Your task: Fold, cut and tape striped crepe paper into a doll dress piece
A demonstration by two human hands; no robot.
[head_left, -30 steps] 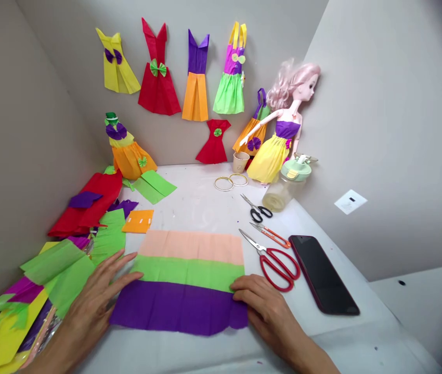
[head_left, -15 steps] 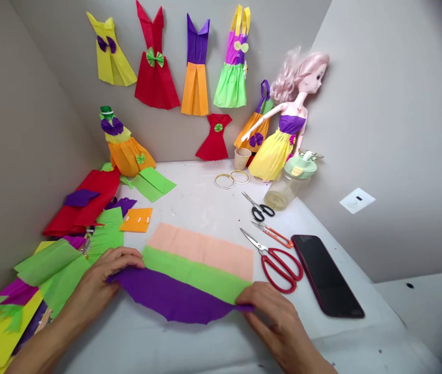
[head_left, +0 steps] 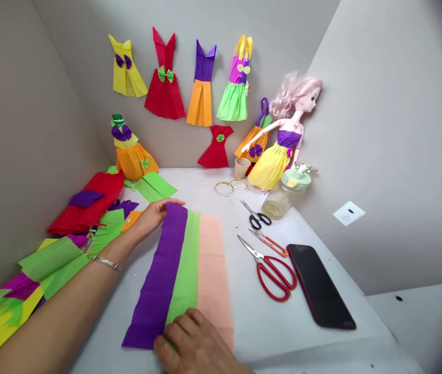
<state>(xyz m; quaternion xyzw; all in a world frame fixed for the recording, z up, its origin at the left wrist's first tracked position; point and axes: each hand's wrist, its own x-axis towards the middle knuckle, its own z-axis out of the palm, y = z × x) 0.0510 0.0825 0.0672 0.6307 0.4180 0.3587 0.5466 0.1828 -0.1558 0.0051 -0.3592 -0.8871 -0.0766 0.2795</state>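
Observation:
A three-band sheet of crepe paper (head_left: 184,270) in purple, green and peach lies lengthwise on the white table (head_left: 244,322), its bands running away from me. My left hand (head_left: 154,215) reaches to the far end and pinches the purple corner. My right hand (head_left: 193,343) rests on the near end with curled fingers pressing the green and purple bands down.
Red-handled scissors (head_left: 273,267), small orange snips (head_left: 270,239), black scissors (head_left: 258,215) and a dark phone (head_left: 320,285) lie to the right. A doll (head_left: 283,137), a bottle (head_left: 285,192), a cup (head_left: 241,167) and two rings (head_left: 231,186) stand at the back. Loose paper (head_left: 84,205) is piled left; paper dresses (head_left: 201,85) hang on the wall.
The striped sheet has been turned a quarter turn, from crosswise to lengthwise. My left hand moved far forward with one end; my right hand came in to the near end.

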